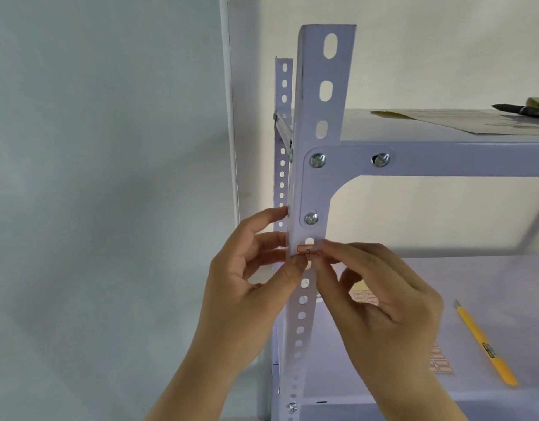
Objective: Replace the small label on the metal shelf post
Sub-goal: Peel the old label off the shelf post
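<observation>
The metal shelf post (315, 177) is standing upright in the middle of the view, pierced with oval and round holes, and everything here is placed against it. A small label (307, 250) with a red border and a handwritten mark is lying flat on the post's front face, just below the lowest of the three bolts (310, 218) of the corner bracket. The left hand (247, 287) is reaching in from the post's left side, its thumb tip pressing at the label's lower edge while its other fingers are curling around the post's left flange, so it is gripping the post. The right hand (380, 299) is coming in from the post's right side, its thumb and forefinger pinched narrowly at the label's right end; whether they are lifting or pressing it cannot be told. To the right of the post, on the lower shelf (505, 284), a yellow utility knife (487, 344) is lying, and a sheet of red-bordered labels (441, 360) is showing partly behind the right hand. On the upper shelf, far right of the post, a black marker (523, 110) is resting on some papers (462, 121).
</observation>
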A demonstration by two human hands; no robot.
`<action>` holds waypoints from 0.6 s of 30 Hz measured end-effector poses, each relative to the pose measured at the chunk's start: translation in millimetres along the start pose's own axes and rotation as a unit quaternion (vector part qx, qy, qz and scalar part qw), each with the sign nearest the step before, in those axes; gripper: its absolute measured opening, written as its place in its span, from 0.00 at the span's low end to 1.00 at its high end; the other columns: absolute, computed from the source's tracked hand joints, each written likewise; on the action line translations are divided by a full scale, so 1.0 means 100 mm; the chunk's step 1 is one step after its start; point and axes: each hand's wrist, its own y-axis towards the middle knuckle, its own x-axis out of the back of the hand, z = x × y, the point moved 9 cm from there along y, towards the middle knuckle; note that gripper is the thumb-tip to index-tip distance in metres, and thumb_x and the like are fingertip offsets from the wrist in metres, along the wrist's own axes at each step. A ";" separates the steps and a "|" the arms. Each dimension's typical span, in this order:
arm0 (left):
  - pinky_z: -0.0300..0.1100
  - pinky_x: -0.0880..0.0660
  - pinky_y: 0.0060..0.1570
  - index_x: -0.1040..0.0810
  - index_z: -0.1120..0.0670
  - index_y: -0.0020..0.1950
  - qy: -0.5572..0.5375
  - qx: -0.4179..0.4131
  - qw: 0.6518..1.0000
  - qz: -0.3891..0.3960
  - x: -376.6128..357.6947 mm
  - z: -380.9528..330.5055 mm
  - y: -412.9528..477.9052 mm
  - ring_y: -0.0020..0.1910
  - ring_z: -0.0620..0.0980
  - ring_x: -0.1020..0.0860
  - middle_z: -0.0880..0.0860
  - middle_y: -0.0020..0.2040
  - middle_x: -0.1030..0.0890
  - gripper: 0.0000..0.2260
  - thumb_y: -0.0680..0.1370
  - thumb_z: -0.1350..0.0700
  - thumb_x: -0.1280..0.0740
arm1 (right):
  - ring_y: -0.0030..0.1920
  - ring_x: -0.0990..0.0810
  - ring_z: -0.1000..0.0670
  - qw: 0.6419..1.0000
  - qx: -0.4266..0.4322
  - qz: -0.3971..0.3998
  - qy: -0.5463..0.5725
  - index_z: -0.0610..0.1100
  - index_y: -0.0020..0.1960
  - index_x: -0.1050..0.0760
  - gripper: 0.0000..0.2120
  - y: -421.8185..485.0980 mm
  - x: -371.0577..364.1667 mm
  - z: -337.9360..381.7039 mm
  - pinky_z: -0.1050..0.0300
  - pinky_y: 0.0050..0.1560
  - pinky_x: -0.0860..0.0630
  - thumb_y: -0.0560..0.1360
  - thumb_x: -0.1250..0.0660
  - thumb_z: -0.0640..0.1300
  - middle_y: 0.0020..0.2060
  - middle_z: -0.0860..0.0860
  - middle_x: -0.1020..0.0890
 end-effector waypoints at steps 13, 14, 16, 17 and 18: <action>0.58 0.17 0.52 0.20 0.41 0.63 -0.002 0.003 1.000 -0.005 0.01 0.03 -0.01 0.53 0.51 0.14 0.52 0.52 0.12 0.22 0.69 0.51 0.25 | 0.24 0.27 0.48 0.982 0.111 -0.026 -0.153 0.37 0.39 0.16 0.10 0.05 -0.10 0.12 0.61 0.28 0.33 0.77 0.31 0.40 0.33 0.46 0.17; 0.59 0.17 0.52 0.21 0.41 0.62 -0.003 0.004 1.000 -0.003 0.01 0.03 -0.01 0.53 0.51 0.14 0.53 0.52 0.13 0.22 0.69 0.51 0.25 | 0.24 0.28 0.48 0.983 0.108 -0.020 -0.150 0.38 0.39 0.17 0.10 0.05 -0.11 0.11 0.60 0.28 0.32 0.77 0.31 0.40 0.33 0.46 0.17; 0.59 0.17 0.53 0.21 0.41 0.62 -0.003 0.006 1.000 -0.001 0.01 0.02 -0.01 0.53 0.51 0.14 0.53 0.52 0.13 0.21 0.69 0.51 0.25 | 0.24 0.29 0.49 0.986 0.102 0.001 -0.133 0.38 0.39 0.18 0.10 0.06 -0.15 0.08 0.60 0.26 0.32 0.77 0.32 0.40 0.33 0.46 0.18; 0.59 0.17 0.53 0.20 0.41 0.62 -0.003 0.006 1.000 -0.001 0.01 0.02 -0.01 0.53 0.51 0.14 0.54 0.52 0.13 0.21 0.70 0.52 0.25 | 0.25 0.30 0.50 0.988 0.097 0.013 -0.121 0.38 0.39 0.19 0.10 0.07 -0.17 0.07 0.62 0.26 0.32 0.77 0.33 0.41 0.34 0.47 0.19; 0.58 0.17 0.53 0.20 0.41 0.62 -0.004 0.007 1.000 0.000 0.01 0.02 0.00 0.53 0.52 0.14 0.54 0.52 0.13 0.21 0.71 0.55 0.25 | 0.26 0.31 0.51 0.990 0.092 0.024 -0.108 0.39 0.41 0.20 0.10 0.07 -0.18 0.06 0.63 0.27 0.33 0.78 0.35 0.42 0.34 0.47 0.20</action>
